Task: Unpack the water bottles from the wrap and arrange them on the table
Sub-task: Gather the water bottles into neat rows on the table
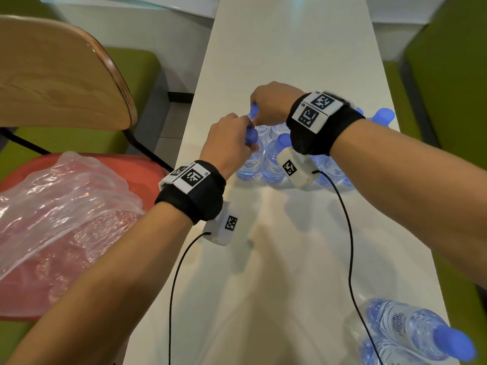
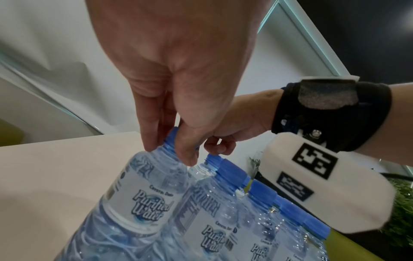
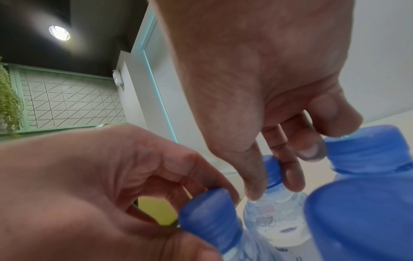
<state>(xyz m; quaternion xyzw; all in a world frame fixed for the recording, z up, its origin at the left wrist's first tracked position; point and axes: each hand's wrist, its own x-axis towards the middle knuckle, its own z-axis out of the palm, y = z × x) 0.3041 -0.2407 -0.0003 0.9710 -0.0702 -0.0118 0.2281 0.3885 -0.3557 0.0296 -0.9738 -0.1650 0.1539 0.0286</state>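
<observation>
We see the long white table [image 1: 290, 61] running up the middle of the head view, with green seating [image 1: 448, 75] down the right edge. At the upper left stands a wooden chair back [image 1: 52, 75], and below it a red seat [image 1: 147, 169] carries the crumpled clear wrap [image 1: 66, 206], lying off the table at the left of the frame.

At the centre we have a cluster of water bottles [image 1: 274, 164] standing upright and touching one another, blue caps up, labels reading "Purified Water". Two more bottles [image 1: 405, 335] sit at the lower right corner, close together.

Now the hands, both over the left end of the cluster. Our left hand [image 1: 229, 143] pinches the blue cap of the nearest bottle [image 2: 143, 194], thumb and fingertips curled round its neck. Just above it in the frame, our right hand [image 1: 274, 104] pinches the cap of the next bottle back [image 3: 274, 217], fingers closed down either side of the neck. Each wrist wears a black band with a white marker block, a black cable [image 1: 345, 233] trailing toward the bottom edge.
</observation>
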